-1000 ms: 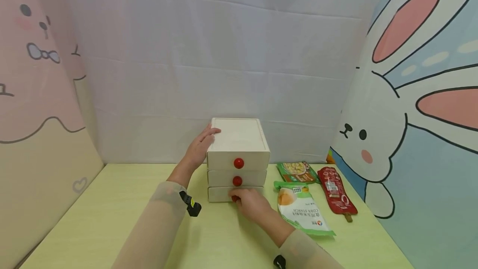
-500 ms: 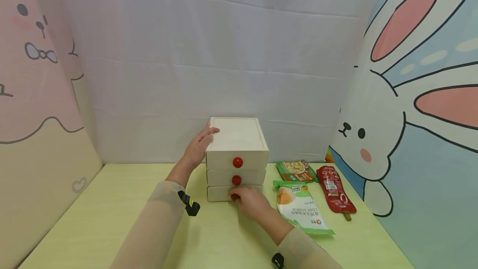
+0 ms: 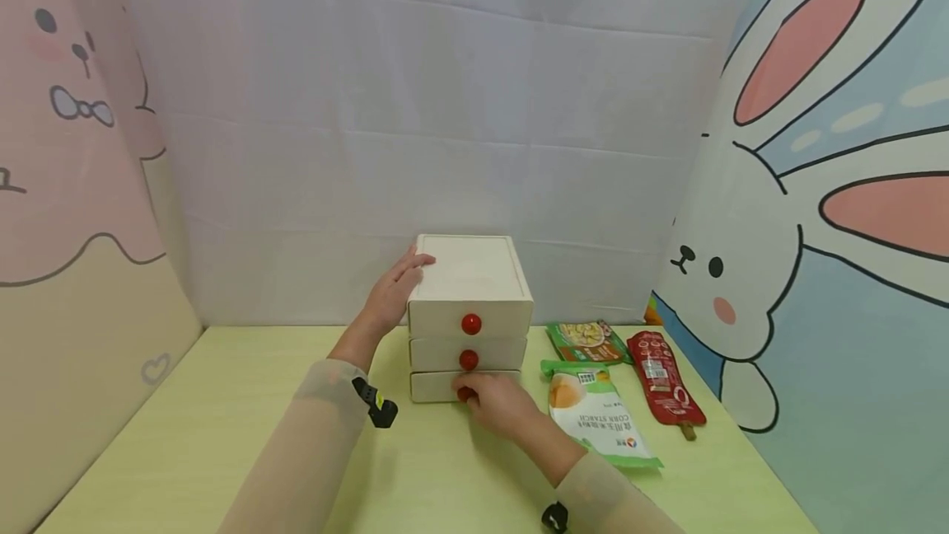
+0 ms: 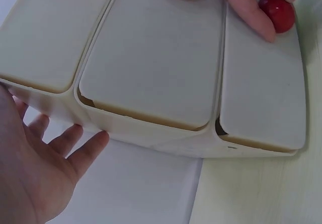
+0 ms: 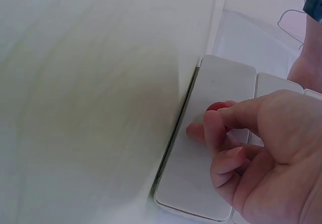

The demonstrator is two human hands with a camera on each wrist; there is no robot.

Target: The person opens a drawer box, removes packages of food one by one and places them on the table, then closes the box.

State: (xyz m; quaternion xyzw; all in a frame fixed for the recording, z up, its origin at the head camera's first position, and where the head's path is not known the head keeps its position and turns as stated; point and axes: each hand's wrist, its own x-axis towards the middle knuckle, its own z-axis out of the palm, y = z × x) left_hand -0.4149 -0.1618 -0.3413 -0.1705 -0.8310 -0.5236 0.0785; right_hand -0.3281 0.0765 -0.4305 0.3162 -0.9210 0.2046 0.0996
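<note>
A white three-drawer box (image 3: 470, 270) stands against the back curtain, with a round red knob on each drawer front. My left hand (image 3: 390, 293) rests against its left side, fingers extended and fingertips at the top edge. In the left wrist view that hand's fingers (image 4: 85, 156) lie along the side wall. My right hand (image 3: 498, 404) pinches the red knob (image 4: 277, 13) of the bottom drawer (image 3: 433, 386) between thumb and fingers. The knob is partly hidden by them in the right wrist view. All three drawers sit pushed in, their fronts about level with the frame.
Right of the box lie a corn starch bag (image 3: 599, 414), a green food packet (image 3: 588, 342) and a red pouch (image 3: 665, 377). They rest on the pale yellow-green table (image 3: 245, 402). A white curtain (image 3: 445, 105) rises behind the box, with cartoon-printed panels on both sides.
Both hands keep their places, the left at the box's side and the right on the bottom knob. The head view shifts very slightly; the drawers look unchanged.
</note>
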